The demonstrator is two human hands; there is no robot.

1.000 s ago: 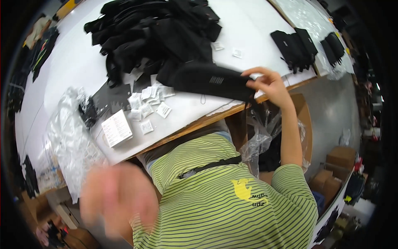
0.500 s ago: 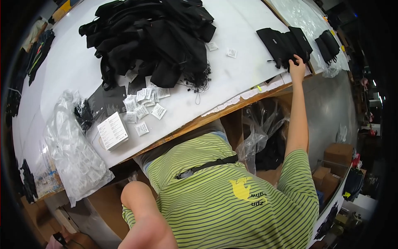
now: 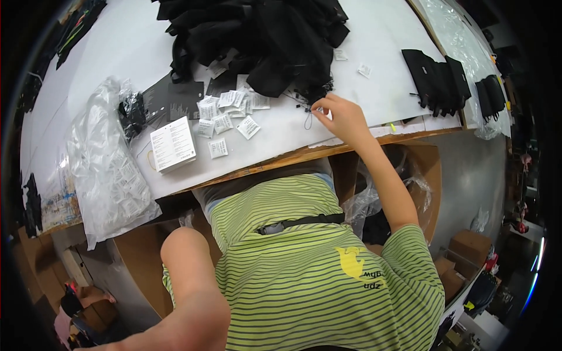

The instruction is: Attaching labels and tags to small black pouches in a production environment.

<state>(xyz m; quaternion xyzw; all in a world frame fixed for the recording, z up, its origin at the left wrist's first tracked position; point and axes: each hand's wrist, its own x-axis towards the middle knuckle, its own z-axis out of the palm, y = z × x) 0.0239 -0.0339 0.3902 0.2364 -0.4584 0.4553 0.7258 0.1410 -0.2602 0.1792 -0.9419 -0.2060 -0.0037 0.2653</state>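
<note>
Pinching almost closed with right hand (image 3: 343, 119) at black cords (image 3: 314, 93); can't tell whether holding any. Tease one free without yanking.

We reach forward with our right arm (image 3: 389, 186), the elbow bent out to the right and the forearm slanting inward. Our right hand (image 3: 343, 120) points leftward, back turned up, thumb and forefinger close at the tips; whether they meet, we cannot tell. Our left arm (image 3: 196, 272) is folded back near the camera, its hand out of view.
</note>
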